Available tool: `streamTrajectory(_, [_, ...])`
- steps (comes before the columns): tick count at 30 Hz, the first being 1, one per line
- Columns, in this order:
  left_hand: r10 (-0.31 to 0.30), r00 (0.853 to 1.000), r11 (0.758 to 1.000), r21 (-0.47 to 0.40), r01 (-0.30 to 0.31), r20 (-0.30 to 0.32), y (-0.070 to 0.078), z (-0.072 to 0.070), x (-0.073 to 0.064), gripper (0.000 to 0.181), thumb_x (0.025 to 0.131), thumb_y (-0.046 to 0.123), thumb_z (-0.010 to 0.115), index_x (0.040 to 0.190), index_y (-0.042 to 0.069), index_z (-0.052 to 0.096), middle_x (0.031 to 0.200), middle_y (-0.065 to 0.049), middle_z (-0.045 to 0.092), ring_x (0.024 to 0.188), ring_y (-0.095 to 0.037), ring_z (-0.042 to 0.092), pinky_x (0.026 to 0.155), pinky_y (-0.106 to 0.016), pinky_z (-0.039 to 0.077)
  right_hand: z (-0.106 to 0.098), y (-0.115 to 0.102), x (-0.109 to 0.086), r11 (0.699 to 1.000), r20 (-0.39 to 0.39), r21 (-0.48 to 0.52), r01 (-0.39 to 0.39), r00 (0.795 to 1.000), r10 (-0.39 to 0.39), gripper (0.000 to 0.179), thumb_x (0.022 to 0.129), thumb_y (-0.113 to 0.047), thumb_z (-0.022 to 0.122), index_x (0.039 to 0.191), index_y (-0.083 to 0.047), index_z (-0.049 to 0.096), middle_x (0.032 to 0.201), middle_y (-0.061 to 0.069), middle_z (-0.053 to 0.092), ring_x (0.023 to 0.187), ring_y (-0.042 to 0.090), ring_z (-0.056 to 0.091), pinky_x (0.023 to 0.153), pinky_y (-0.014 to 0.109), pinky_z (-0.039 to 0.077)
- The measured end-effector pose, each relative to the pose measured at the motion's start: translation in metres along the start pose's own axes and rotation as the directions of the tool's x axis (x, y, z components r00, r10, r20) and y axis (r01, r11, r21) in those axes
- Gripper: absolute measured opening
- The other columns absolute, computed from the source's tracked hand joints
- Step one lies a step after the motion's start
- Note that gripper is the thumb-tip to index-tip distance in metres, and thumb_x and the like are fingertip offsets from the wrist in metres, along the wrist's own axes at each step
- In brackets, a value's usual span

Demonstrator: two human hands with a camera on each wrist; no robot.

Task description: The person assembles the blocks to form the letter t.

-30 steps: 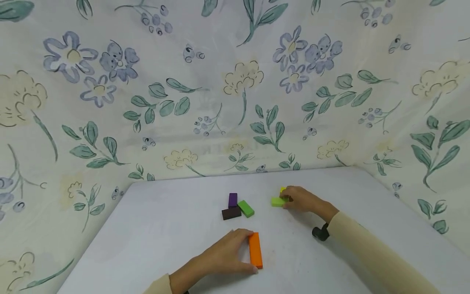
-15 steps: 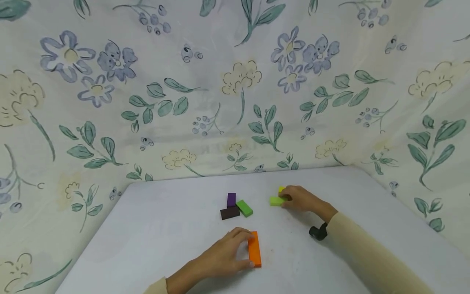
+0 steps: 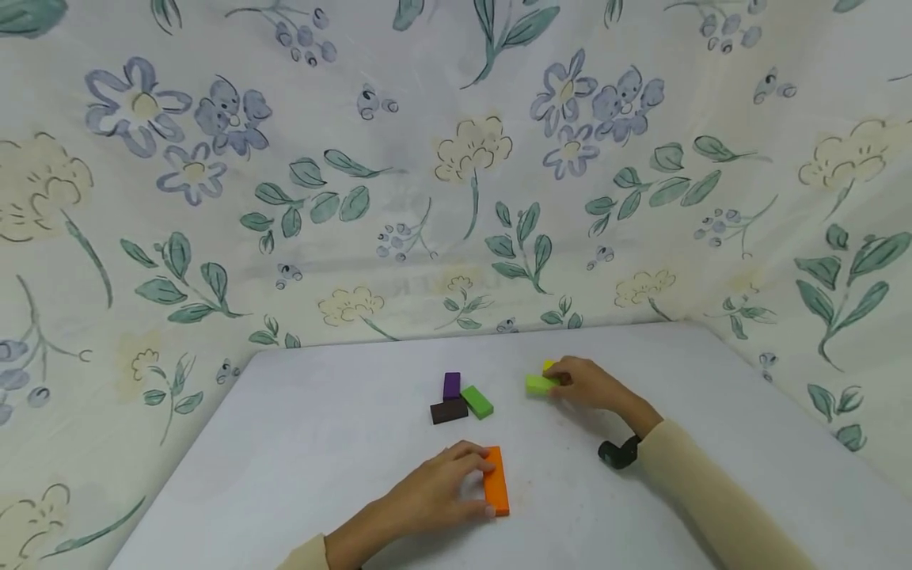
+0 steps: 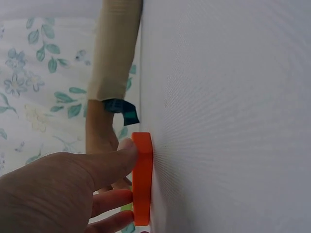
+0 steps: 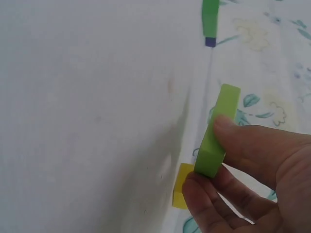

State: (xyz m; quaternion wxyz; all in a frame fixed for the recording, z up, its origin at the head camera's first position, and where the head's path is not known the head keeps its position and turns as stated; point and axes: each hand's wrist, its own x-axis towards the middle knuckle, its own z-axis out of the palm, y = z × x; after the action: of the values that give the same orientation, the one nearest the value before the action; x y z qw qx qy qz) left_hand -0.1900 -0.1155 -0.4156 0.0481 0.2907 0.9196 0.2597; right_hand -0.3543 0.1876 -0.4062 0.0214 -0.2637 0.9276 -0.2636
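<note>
My left hand (image 3: 435,492) holds an orange block (image 3: 496,481) on the white table, thumb near the near end and fingers near the far end. In the left wrist view, thumb and fingertips touch the orange block (image 4: 142,179) on its upper side. With thumb and fingers, my right hand (image 3: 590,385) pinches a light green block (image 3: 539,385). This light green block (image 5: 219,128) appears tilted in the right wrist view, by a yellow block (image 5: 181,187). My right hand partly hides the yellow block (image 3: 549,366) in the head view.
A purple block (image 3: 452,385), a dark brown block (image 3: 449,411) and a green block (image 3: 477,402) lie close together left of the right hand. Floral cloth (image 3: 399,166) hangs behind the white table (image 3: 321,427). A black wrist device (image 3: 618,453) sits at the right sleeve.
My left fingers and thumb have shifted slightly inward along the orange block. The light green block has risen and tilted a little in my right hand. The other blocks stay put.
</note>
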Motion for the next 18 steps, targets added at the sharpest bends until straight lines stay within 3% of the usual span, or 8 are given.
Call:
streamTrajectory(7, [0.038,0.999,0.997,0.071,-0.038,0.001,-0.001,-0.001,0.000,0.045,0.089,0.043,0.075,0.128,0.023,0.066,0.142,0.005,0.054,0.128,-0.018,0.055,0.108,-0.039,0.047,-0.006,-0.007,-0.005,0.996,-0.017,0.009,0.094,0.995,-0.094,0.029,0.090,-0.015,0.075,0.116,-0.002,0.072,0.098,0.002,0.066,0.085,0.012,0.055,0.075,0.024,0.050])
streamTrajectory(11, [0.061,0.998,0.997,0.056,-0.060,-0.019,-0.003,-0.001,0.002,0.045,0.088,0.042,0.075,0.128,0.023,0.066,0.141,0.004,0.054,0.129,-0.019,0.055,0.109,-0.041,0.046,-0.009,-0.013,-0.007,0.994,-0.012,0.020,0.103,0.995,-0.103,0.029,0.089,-0.017,0.076,0.115,-0.005,0.073,0.099,0.001,0.066,0.086,0.013,0.056,0.077,0.025,0.052])
streamTrajectory(18, [0.049,0.999,0.998,0.038,-0.048,-0.019,-0.004,0.000,0.001,0.046,0.087,0.043,0.076,0.128,0.023,0.065,0.141,0.003,0.054,0.127,-0.021,0.056,0.108,-0.042,0.047,-0.008,-0.019,-0.009,0.992,0.006,0.035,0.119,0.993,-0.119,0.030,0.089,-0.022,0.077,0.115,-0.009,0.073,0.101,0.000,0.065,0.087,0.012,0.056,0.078,0.025,0.052])
